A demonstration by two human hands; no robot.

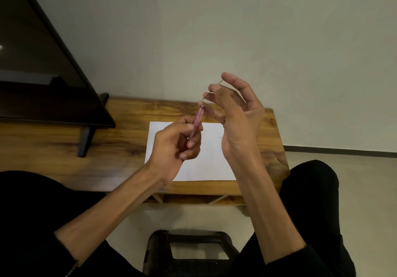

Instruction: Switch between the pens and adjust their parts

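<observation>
My left hand [176,143] grips a slim pink mechanical pencil [197,120], tilted up and to the right, its upper end near my right fingers. My right hand [236,115] is raised above a white sheet of paper [206,165] and pinches a thin dark lead [211,91] between thumb and forefinger. The lead slants just above the pencil's upper end. The other right fingers are spread loosely. Whether the lead touches the pencil's end I cannot tell.
The paper lies on a wooden table [107,148] against a pale wall. A dark monitor [43,62] on a stand fills the left side. A dark stool [189,248] stands on the floor below, between my knees in dark trousers.
</observation>
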